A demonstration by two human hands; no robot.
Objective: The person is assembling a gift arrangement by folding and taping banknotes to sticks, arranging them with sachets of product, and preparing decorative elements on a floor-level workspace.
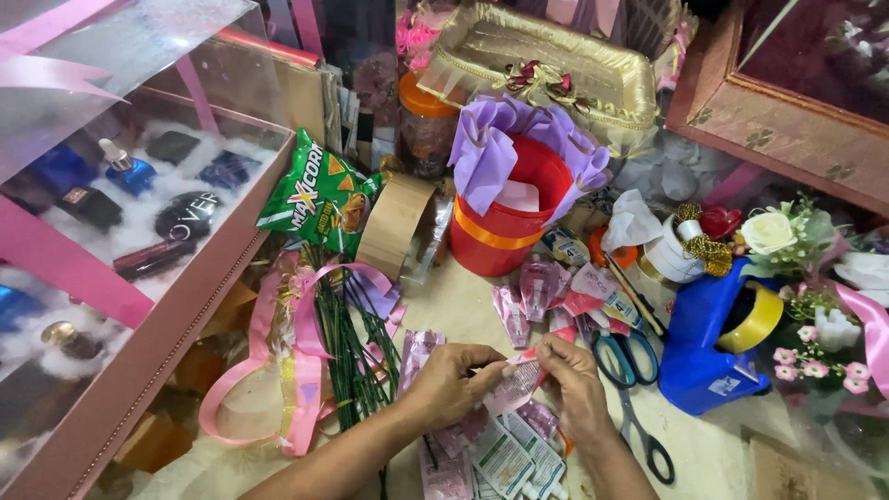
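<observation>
1. Step in hand: left hand [451, 381] and right hand [571, 378] both pinch one pink sachet [515, 387] over the table's [463, 296] near edge
2. It seems to be mid-fold or mid-tear; the next move likely needs a firm two-handed pinch, clear of the blue-handled scissors [630, 370]

Two hands, left hand [451, 382] and right hand [571, 381], one pink sachet [515, 384] held between them, one pair of blue-handled scissors [631, 389], one red bucket [505, 220], one green snack bag [318, 196], one blue tape dispenser [701, 356], one gold tray [537, 57], one white rose [768, 231]
</observation>
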